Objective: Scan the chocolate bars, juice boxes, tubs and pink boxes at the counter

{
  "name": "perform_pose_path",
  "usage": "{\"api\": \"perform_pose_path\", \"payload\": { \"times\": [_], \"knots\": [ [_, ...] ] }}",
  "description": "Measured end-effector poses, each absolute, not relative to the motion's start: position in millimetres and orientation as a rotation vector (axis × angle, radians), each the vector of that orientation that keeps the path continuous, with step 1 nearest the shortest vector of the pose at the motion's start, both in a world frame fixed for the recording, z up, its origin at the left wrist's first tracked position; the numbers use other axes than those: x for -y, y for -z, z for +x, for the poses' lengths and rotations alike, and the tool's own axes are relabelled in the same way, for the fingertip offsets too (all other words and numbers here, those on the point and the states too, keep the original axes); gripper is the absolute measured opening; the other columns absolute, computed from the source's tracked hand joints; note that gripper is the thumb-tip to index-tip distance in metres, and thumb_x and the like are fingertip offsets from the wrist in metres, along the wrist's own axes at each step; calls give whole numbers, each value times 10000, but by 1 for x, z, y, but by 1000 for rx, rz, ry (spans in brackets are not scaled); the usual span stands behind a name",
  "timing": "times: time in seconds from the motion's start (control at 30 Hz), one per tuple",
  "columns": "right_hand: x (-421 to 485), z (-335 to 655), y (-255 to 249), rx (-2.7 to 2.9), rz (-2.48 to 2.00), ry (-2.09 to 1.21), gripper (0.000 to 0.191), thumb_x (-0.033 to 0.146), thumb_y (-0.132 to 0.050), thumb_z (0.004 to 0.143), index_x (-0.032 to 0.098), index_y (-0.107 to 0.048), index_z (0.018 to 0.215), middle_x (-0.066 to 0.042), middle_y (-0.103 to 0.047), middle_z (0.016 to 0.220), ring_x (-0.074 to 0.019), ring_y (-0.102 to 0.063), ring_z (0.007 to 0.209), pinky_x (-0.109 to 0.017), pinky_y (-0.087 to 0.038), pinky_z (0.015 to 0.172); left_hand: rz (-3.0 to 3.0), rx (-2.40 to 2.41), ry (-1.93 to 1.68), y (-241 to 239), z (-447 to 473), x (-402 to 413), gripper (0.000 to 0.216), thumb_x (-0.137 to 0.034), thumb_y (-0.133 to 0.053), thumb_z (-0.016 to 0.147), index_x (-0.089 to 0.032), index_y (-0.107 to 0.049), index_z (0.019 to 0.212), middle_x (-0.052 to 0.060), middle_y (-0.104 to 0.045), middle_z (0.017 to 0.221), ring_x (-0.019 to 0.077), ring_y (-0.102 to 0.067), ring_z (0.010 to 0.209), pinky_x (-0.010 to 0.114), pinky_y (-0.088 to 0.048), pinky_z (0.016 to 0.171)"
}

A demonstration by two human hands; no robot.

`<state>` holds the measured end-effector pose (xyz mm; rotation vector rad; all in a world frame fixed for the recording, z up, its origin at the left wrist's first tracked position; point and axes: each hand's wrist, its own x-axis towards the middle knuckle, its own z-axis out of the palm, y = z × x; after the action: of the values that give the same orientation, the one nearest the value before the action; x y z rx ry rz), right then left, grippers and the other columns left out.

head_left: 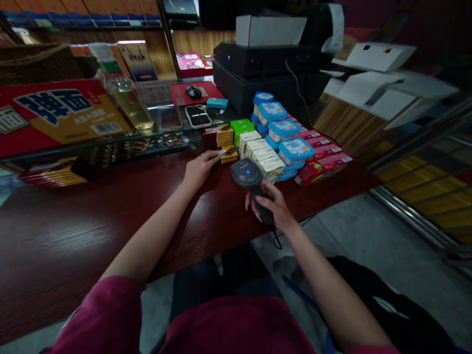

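Note:
My right hand [275, 204] is wrapped around the grip of a black handheld barcode scanner [248, 174]. A blue light shows on the scanner's head, which points at the row of goods. My left hand [201, 169] lies on the dark wooden counter, its fingertips closed at the end of a small yellow-and-brown packet [229, 155]. Behind that packet stands a stack of similar packets [218, 136]. Beside them are a green pack [243, 129], cream-coloured small boxes [260, 152], blue-lidded tubs [295, 149] and red boxes [326, 156].
More packets [55, 172] lie at the counter's left. A red noodle carton [62, 113] and a bottle [127, 98] stand on the glass shelf, near a phone [198, 116] and a mouse [193, 91]. Black register equipment [265, 64] stands behind; a metal rail [416, 211] is on the right.

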<state>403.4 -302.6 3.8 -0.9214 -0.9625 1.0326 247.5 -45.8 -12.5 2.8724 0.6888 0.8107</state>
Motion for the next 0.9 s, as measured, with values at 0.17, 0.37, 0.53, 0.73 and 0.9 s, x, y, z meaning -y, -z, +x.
{"api": "perform_pose_path", "payload": {
  "times": [0.17, 0.37, 0.53, 0.73, 0.9],
  "knots": [
    [298, 400, -1, 937, -870, -959, 421, 468, -805, 871, 230, -540, 1095, -18, -751, 799, -98, -553, 419, -190, -406, 332, 2851, -687, -781, 12, 255, 46, 462, -207, -502, 1059, -327, -648, 1481, 54, -654, 1523, 276, -609, 1417, 431, -564, 1124],
    [294, 399, -13, 900, -867, -918, 408, 474, -795, 852, 234, -555, 1080, -13, -725, 796, -107, -549, 421, -195, -388, 309, 2774, -583, -1088, 4, 216, 43, 474, -189, -484, 1051, -293, -609, 1497, 90, -605, 1569, 242, -547, 1481, 470, -465, 1228],
    [272, 384, -32, 886, -884, -970, 400, 512, -781, 840, 254, -574, 1065, -3, -688, 783, -112, -535, 423, -203, -354, 306, 2676, -902, -1393, -2, 102, 21, 494, -167, -579, 981, -347, -651, 1435, 68, -646, 1516, 274, -538, 1493, 499, -395, 1279],
    [210, 328, -45, 937, -782, -1201, 450, 538, -744, 861, 210, -614, 1139, -2, -664, 770, -99, -497, 402, -217, -337, 308, 2323, -1562, -1573, -6, -55, -14, 565, -184, -607, 942, -259, -577, 1502, 122, -528, 1623, 332, -390, 1589, 596, -242, 1343],
    [158, 276, -37, 1025, -743, -1445, 398, 510, -731, 871, 205, -590, 1084, -2, -677, 781, -97, -499, 418, -214, -362, 319, 2125, -1787, -1535, 1, -113, -42, 547, -177, -599, 933, -274, -595, 1472, 113, -458, 1689, 351, -248, 1654, 693, -155, 1320]
  ]
}}
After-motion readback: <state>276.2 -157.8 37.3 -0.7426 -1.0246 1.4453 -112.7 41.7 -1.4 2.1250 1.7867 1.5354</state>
